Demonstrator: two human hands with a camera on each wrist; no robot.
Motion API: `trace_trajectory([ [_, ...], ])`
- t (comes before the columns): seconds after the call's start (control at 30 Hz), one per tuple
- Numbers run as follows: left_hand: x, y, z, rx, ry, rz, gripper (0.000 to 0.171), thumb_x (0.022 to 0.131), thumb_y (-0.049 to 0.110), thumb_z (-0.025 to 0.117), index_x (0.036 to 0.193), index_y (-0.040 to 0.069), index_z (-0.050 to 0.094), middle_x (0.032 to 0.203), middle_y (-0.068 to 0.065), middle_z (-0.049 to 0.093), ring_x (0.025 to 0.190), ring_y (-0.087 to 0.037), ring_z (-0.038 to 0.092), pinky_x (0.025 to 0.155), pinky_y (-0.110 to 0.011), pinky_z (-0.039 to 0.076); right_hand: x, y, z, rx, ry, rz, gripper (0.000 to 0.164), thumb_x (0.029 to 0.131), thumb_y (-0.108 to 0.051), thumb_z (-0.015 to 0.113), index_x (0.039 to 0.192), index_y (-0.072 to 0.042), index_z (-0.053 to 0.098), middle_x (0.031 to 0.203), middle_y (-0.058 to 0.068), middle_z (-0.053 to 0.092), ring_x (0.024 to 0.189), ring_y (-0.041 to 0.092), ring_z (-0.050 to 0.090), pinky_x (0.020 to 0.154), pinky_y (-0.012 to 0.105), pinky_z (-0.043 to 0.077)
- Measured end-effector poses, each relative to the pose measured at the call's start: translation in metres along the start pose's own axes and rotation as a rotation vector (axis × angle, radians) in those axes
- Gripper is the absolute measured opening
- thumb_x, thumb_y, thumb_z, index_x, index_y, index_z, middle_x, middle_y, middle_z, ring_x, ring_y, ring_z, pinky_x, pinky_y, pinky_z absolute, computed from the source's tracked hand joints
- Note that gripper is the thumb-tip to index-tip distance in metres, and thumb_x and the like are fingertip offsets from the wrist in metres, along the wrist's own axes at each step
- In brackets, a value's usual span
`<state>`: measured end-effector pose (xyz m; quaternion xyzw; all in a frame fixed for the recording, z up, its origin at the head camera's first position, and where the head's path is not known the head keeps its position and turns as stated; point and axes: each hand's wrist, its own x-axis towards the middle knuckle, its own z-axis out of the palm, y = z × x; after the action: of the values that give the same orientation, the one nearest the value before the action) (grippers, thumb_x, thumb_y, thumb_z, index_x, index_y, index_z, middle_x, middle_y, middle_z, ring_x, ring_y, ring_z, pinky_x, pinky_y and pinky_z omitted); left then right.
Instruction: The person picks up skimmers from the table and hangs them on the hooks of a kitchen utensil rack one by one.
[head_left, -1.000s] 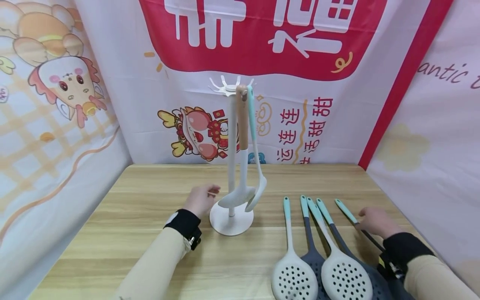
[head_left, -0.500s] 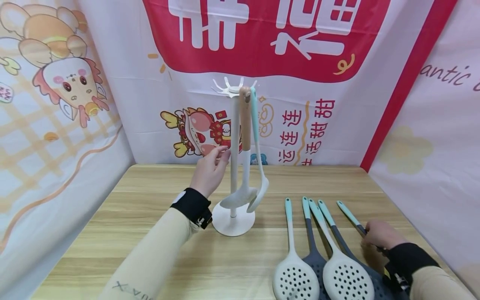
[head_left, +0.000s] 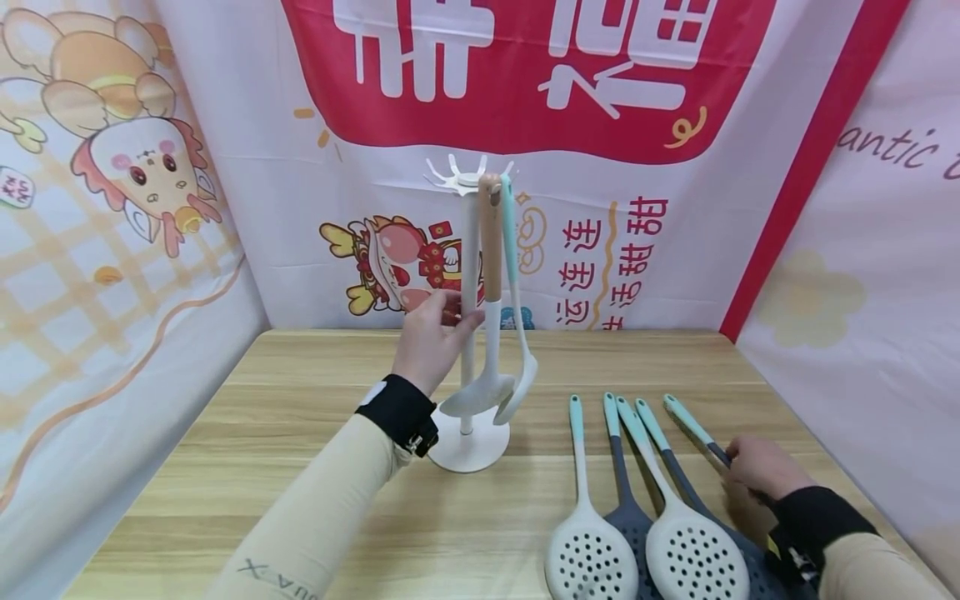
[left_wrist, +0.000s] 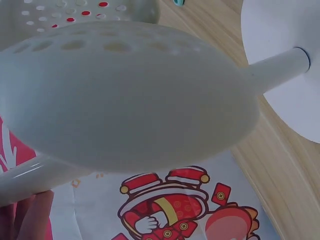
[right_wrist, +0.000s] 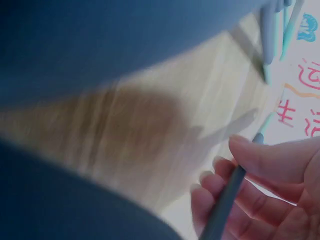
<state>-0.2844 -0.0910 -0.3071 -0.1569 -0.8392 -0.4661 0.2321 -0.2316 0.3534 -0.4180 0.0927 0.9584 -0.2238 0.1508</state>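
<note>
My left hand (head_left: 433, 340) grips the upright pole (head_left: 468, 250) of a white utensil stand, its thumb across the front. On the stand hang a white ladle with a brown handle (head_left: 490, 242) and a second pale utensil with a mint handle (head_left: 508, 233). Close up in the left wrist view, a pale bowl with holes (left_wrist: 125, 105) hides much of the pole. My right hand (head_left: 768, 468) holds the dark shaft (right_wrist: 227, 205) of a utensil with a mint handle end (head_left: 686, 417). Its fingers and thumb wrap the shaft; its head is hidden.
Left of my right hand lie two pale skimmers (head_left: 591, 554) with mint handles, among dark perforated utensils (head_left: 628, 521) that partly overlap. The stand's round white base (head_left: 468, 450) rests on the wooden table (head_left: 300, 467). Printed cloth walls (head_left: 637, 275) close off the back and sides.
My left hand has risen from beside the base to the pole and closed round it. My right hand has taken hold of the dark shaft, and its mint end has shifted slightly left.
</note>
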Motion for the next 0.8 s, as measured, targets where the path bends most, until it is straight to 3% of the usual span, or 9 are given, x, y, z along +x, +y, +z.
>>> trace_trajectory([
  [0.23,0.001,0.002,0.0,0.011,0.026,0.001,0.03,0.092,0.026,0.072,0.109,0.003,0.064,0.104,-0.014,0.072,0.094,-0.025,0.07,0.083,-0.039,0.06,-0.007,-0.03,-0.016,-0.041,0.117,-0.155,0.038,0.09,-0.006,0.061,0.117,0.019,0.053,0.086,0.021,0.063,0.059,0.018,0.055,0.053,0.031,0.048],
  [0.43,0.0,0.001,0.0,-0.001,0.02,-0.003,0.029,0.092,0.025,0.071,0.109,0.003,0.065,0.103,-0.013,0.072,0.093,-0.025,0.07,0.085,-0.038,0.06,-0.016,-0.071,-0.033,-0.125,0.252,-0.254,0.033,0.093,-0.009,0.062,0.116,0.014,0.059,0.097,0.028,0.067,0.074,0.026,0.059,0.065,0.042,0.051],
  [0.7,0.0,0.001,-0.001,-0.022,0.013,-0.005,0.027,0.092,0.025,0.071,0.11,0.004,0.066,0.102,-0.012,0.072,0.093,-0.024,0.071,0.086,-0.037,0.059,-0.041,-0.127,-0.046,-0.032,0.395,-0.397,0.037,0.097,-0.014,0.061,0.128,0.007,0.058,0.093,0.02,0.066,0.064,0.022,0.046,0.051,0.03,0.038],
  [0.8,0.0,0.001,-0.002,-0.03,0.009,-0.008,0.028,0.092,0.024,0.071,0.111,0.004,0.067,0.103,-0.012,0.072,0.094,-0.024,0.071,0.087,-0.038,0.059,-0.054,-0.148,-0.051,0.005,0.47,-0.478,0.034,0.096,-0.013,0.064,0.126,0.004,0.062,0.092,0.019,0.066,0.065,0.021,0.049,0.051,0.027,0.041],
])
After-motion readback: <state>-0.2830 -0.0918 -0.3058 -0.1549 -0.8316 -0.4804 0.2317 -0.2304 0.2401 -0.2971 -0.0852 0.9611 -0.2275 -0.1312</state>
